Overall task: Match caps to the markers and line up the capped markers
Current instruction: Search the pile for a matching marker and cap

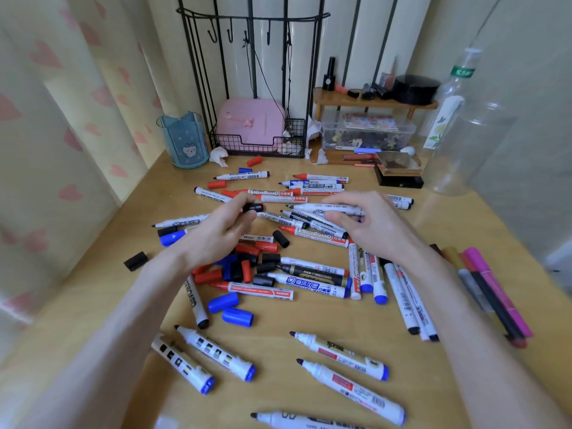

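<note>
Several uncapped whiteboard markers with red, blue and black tips lie scattered over the wooden desk (309, 317). My left hand (221, 226) pinches a black cap (253, 208) between thumb and fingers above the pile. My right hand (368, 222) grips a white marker (312, 208) whose dark tip points left toward the cap, a short gap apart. Loose red, blue and black caps (241, 267) bunch under my left wrist. Two blue caps (230, 308) lie nearer me.
Slim pink, brown and grey pens (492, 292) lie at the right edge. At the back stand a blue pen cup (184, 140), a wire rack with a pink box (250, 122), a clear box (368, 131), a wooden shelf and a plastic bottle (455, 119).
</note>
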`<state>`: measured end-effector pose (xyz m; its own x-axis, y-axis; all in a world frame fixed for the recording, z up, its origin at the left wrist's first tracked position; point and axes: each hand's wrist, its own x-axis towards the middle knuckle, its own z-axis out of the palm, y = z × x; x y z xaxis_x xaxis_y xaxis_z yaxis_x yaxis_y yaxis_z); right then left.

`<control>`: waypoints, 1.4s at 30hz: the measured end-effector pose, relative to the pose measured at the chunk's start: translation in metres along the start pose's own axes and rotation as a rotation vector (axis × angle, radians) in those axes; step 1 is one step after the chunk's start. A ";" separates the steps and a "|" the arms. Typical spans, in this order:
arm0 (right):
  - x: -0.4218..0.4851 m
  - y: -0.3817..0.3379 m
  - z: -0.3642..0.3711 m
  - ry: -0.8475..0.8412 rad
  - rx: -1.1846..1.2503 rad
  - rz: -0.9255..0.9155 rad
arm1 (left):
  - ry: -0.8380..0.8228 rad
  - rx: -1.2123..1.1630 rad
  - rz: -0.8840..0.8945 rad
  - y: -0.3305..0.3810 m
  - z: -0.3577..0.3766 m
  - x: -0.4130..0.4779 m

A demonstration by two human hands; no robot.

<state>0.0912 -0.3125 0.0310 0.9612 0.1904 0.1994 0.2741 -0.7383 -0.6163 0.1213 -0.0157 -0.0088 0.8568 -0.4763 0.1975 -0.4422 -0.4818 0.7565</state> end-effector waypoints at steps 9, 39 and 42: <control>0.001 -0.004 0.013 -0.040 0.054 -0.081 | -0.058 -0.161 0.043 0.010 0.007 0.002; -0.003 -0.015 0.029 0.022 -0.066 -0.069 | 0.077 0.103 0.093 0.023 0.022 0.010; -0.007 -0.018 0.016 0.051 -0.075 -0.063 | 0.080 0.087 0.119 0.033 0.029 0.010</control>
<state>0.0799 -0.2899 0.0288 0.9389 0.2064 0.2753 0.3290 -0.7726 -0.5430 0.1076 -0.0580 -0.0003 0.8135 -0.4759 0.3342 -0.5605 -0.4888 0.6685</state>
